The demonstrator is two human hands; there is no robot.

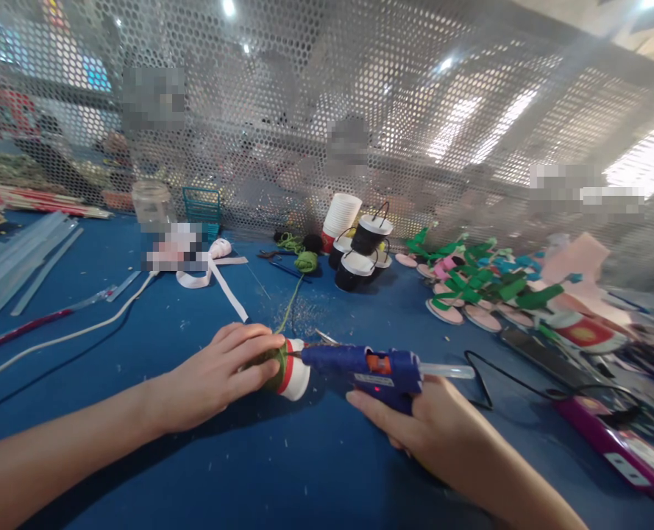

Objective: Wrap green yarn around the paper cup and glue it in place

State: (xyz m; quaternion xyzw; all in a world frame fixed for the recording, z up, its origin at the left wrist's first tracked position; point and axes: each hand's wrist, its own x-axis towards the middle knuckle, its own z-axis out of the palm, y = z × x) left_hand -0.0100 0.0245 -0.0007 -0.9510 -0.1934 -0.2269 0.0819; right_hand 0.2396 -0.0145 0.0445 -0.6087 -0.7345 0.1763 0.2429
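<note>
My left hand (216, 379) is wrapped over a small paper cup (292, 370) lying on its side on the blue table (249, 471). The cup is white with a red band and partly wound in green yarn. A strand of that yarn (290, 305) runs back to a green yarn ball (306, 260). My right hand (415, 427) grips a blue hot glue gun (371, 368), finger along its trigger. The gun's nozzle touches the cup's side, and a clear glue stick (448, 372) sticks out of its back.
Black-wrapped cups with white rims (360, 258) and a white cup stack (340, 213) stand behind. Pink discs with green felt pieces (470, 287) lie at right, a purple box (619, 442) and black cord (503, 383) near right. White ribbon (216, 276), glue sticks (12, 258), mesh screen behind.
</note>
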